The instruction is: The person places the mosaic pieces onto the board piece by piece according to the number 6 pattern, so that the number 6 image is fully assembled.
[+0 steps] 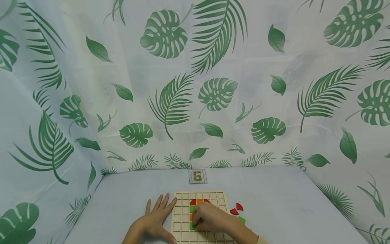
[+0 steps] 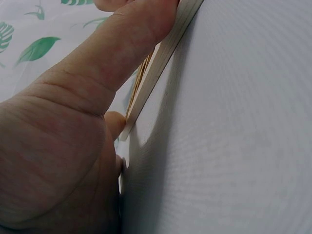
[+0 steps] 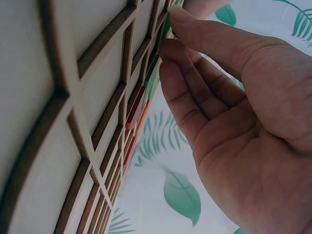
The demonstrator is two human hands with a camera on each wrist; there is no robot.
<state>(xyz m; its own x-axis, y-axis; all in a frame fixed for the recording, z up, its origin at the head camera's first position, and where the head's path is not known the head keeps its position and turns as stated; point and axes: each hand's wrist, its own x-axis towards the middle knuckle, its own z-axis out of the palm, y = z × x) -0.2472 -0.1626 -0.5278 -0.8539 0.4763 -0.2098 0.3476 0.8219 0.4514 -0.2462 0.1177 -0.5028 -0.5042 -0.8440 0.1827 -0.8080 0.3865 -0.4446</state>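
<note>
A pale wooden grid board [image 1: 185, 210] lies on the table. Set in its cells are red quarter-round tiles [image 1: 193, 202], an orange square tile [image 1: 199, 201] between them, and a column of green and orange tiles running down. My right hand [image 1: 213, 218] is over the board with fingers curled, pinching a green tile [image 1: 192, 226] at the column's lower end. In the right wrist view, the thumb and fingertips meet at the green tile [image 3: 167, 23]. My left hand [image 1: 155, 220] spreads its fingers along the board's left edge, its thumb [image 2: 141, 29] against the wooden side.
Beyond the board lies a small pattern card [image 1: 197, 176] showing a coloured figure on a grid. Loose red quarter-round pieces [image 1: 239, 206] and a green piece [image 1: 242, 220] lie right of the board. Leaf-printed cloth [image 1: 182, 142] surrounds the white table [image 1: 280, 203].
</note>
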